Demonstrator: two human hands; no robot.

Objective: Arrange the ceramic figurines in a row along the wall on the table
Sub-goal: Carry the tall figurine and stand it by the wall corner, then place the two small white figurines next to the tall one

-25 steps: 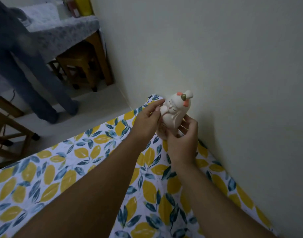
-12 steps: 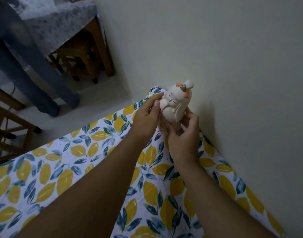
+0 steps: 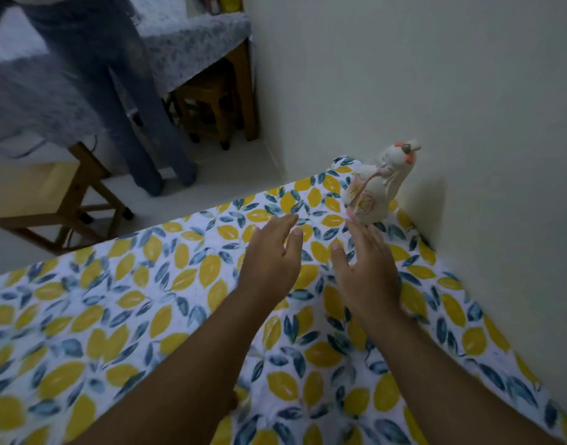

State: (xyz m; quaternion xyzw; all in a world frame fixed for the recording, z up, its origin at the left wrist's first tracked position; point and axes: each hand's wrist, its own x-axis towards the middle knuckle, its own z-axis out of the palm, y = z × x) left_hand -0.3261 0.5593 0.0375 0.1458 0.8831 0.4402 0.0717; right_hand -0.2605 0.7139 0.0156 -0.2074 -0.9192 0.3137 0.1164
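Note:
A white ceramic figurine (image 3: 377, 187) with orange marks on its head stands upright on the table (image 3: 115, 300), at the far corner, close against the pale wall (image 3: 436, 107). My left hand (image 3: 272, 255) hovers open over the leaf-patterned cloth, a short way left of and nearer than the figurine. My right hand (image 3: 365, 264) is open too, palm down, its fingertips just short of the figurine's base; I cannot tell whether they touch it. No other figurines are in view.
The table's far edge runs diagonally from the left to the corner by the wall. Beyond it a person in jeans (image 3: 137, 101) stands on the floor beside another cloth-covered table (image 3: 192, 46), with wooden stools (image 3: 211, 107) and a wooden frame (image 3: 60, 194) nearby.
Both hands held the figurine above the corner before. Now it stands on the table by the wall, and both hands have let go and drawn back toward me.

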